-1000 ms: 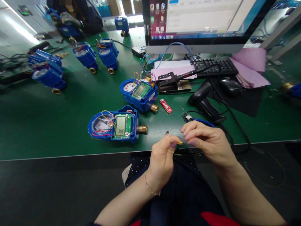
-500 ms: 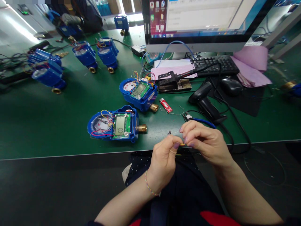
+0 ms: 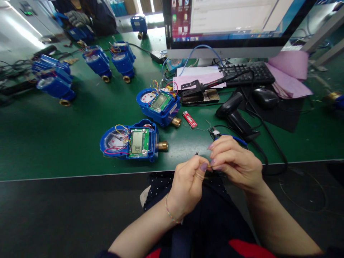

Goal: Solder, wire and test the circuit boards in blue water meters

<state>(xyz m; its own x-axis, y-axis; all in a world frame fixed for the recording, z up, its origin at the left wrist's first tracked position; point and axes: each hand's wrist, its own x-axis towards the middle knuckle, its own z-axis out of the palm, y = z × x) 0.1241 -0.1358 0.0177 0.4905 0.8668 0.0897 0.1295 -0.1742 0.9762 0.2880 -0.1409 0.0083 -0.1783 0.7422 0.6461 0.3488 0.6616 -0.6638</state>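
My left hand [image 3: 188,181] and my right hand [image 3: 235,161] meet at the near edge of the green table [image 3: 53,143], both pinched on a thin wire [image 3: 209,166] with a small dark tip sticking up. To their left lies an open blue water meter [image 3: 130,142] with a green circuit board, an LCD and a brass fitting. A second open blue meter [image 3: 159,104] sits behind it. A red lighter [image 3: 189,119] lies between that meter and my hands.
A black barcode scanner [image 3: 233,114] and blue-handled cutters [image 3: 228,137] lie just beyond my right hand. Behind are a soldering iron on its stand [image 3: 200,91], keyboard [image 3: 245,73], mouse [image 3: 264,97], monitor [image 3: 231,25], pink papers [image 3: 290,77] and several more blue meters [image 3: 53,86].
My two hands have closed in on each other, so that the fingertips now touch and hide most of the wire. The view has shifted slightly.
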